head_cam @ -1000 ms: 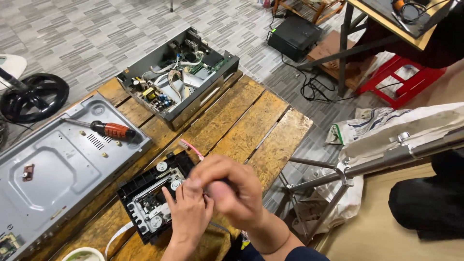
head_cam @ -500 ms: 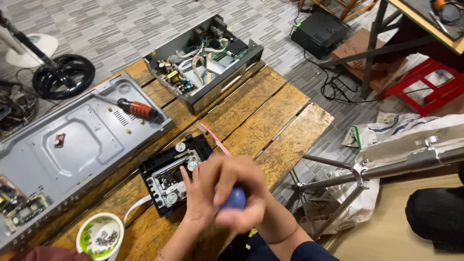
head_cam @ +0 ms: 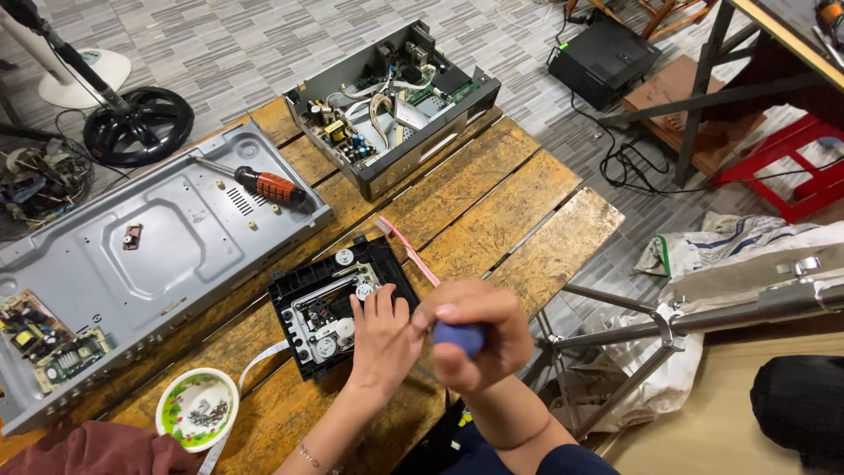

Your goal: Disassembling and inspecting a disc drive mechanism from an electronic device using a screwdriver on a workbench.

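Low in the frame's centre, a black drive mechanism [head_cam: 338, 308] lies on the wooden table [head_cam: 492, 220]. Left hand [head_cam: 382, 339] rests flat on its right edge, fingers together. Right hand [head_cam: 475, 330] is fisted around a blue-handled tool [head_cam: 459, 337]. Just above lies a pink toothbrush [head_cam: 406, 246]; lower left, a bowl of screws [head_cam: 197, 409]; upper left, a grey cover [head_cam: 149, 246] with a red screwdriver [head_cam: 268, 186]; top centre, an open chassis [head_cam: 391, 101].

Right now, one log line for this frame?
left hand: on drive unit | right hand: grips blue handle | pink toothbrush: beside unit
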